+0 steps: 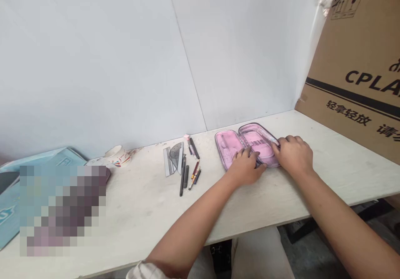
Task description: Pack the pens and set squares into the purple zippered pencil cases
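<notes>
A pink pencil case [226, 141] with dark edging lies unzipped and spread flat on the white table. The inside of its right half has a row of dark elastic loops and a clear pocket. My left hand [245, 167] is at the near side by the fold, fingers over the inner edge and thumb along the near rim. Around the right rim, my right hand [295, 154] is closed, its thumb on the inside. Both palms hide parts of the case.
Left of the case lie a clear ruler and protractor [176, 158], dark pens [186, 175], short pencils [195, 175] and a pink-tipped item [186, 137]. Farther left are a paper cup [117, 156], a blue bag [59, 158] and a pixelated patch. A large cardboard box [353, 83] stands right.
</notes>
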Available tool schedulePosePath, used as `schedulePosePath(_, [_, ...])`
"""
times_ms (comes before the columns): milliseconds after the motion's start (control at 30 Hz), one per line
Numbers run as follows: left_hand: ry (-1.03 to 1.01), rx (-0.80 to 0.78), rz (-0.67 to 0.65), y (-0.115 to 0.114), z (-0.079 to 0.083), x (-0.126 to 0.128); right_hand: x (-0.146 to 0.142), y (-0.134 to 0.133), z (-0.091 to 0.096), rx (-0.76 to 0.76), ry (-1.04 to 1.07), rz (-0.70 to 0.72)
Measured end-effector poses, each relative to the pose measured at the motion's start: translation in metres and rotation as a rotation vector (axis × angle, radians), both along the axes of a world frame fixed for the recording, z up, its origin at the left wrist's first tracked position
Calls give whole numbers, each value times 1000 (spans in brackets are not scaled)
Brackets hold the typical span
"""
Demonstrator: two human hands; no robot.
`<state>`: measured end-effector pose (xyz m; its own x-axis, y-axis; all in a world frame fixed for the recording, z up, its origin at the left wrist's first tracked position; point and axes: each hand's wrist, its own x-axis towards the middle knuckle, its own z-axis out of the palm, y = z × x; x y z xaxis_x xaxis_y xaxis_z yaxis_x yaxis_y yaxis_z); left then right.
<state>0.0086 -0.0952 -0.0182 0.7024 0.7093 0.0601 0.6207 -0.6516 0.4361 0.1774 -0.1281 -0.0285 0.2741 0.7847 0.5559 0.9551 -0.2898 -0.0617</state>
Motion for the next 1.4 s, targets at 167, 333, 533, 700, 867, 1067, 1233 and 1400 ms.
schedulePosePath(167, [-53, 94, -14, -2, 8, -16, -2, -1, -3, -6, -70, 66])
schedulePosePath(333, [-44, 239, 160, -1, 27, -80, -34, 0, 5, 1, -88, 222])
schedulePosePath(533, [193, 412, 384, 0, 21, -167, -104, 9, 10, -66, -82, 470])
schedulePosePath(700, [277, 417, 405, -2, 7, -196, -161, 21, 13, -117, -7, 646])
schedulePosePath(867, [232, 427, 426, -2, -4, -201, -196, 26, 12, -159, 47, 751])
schedulePosePath(1067, [-52, 362, 462, -1, -2, -202, -211, 26, 12, -139, 174, 783])
schedulePosePath(1233, [-904, -347, 464, 1, 16, -187, -211, 21, 19, -105, 362, 851])
schedulePosePath(1400, [-1411, -859, 313, 1, 28, -143, -184, 15, 27, 41, 461, 889])
